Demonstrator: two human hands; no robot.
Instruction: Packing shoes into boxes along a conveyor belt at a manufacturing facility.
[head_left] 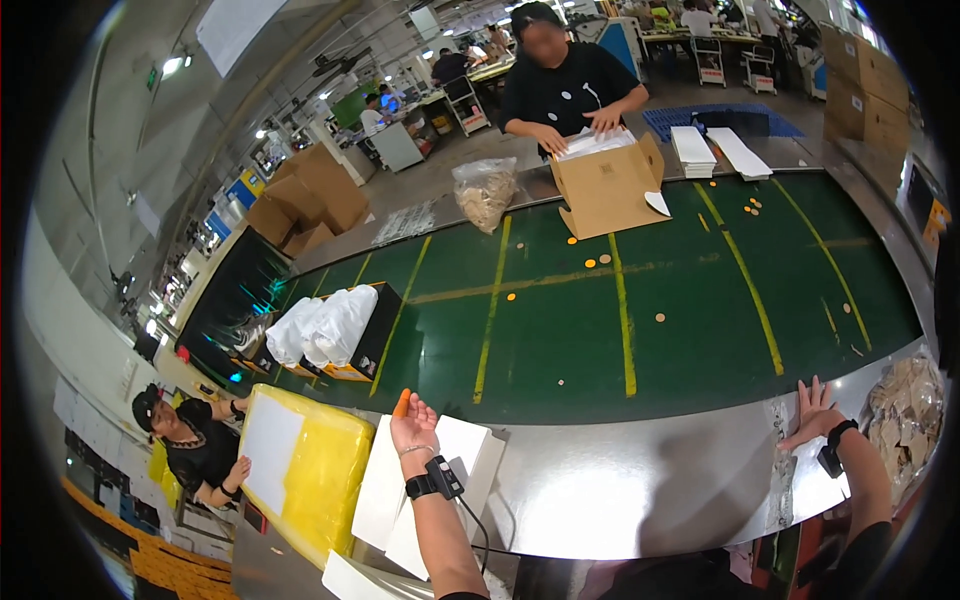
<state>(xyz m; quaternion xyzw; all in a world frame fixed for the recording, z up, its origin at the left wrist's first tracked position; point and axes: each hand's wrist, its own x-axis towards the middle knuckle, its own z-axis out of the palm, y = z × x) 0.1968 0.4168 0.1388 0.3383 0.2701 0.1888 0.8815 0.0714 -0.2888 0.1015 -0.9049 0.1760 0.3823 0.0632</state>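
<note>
My left hand [415, 425] is raised above a stack of white card pieces [480, 460], with its fingers loosely apart and nothing in them. One of its fingers wears an orange cover [402, 403], and a black device is strapped to that wrist. Over on the right, my right hand [812, 413] is spread wide at the metal edge [640, 470] of the table, near a strip of clear tape [780, 465]. It holds nothing. A clear bag of brown paper pieces [903, 415] lies beside my right forearm.
A green conveyor belt [560, 340] with yellow lines and small round stickers runs ahead. Boxes with white wrapped contents [335, 325] sit on it at left. Across it, a person handles an open brown carton [610, 185]. Another person at left touches a yellow wrapped package [335, 460].
</note>
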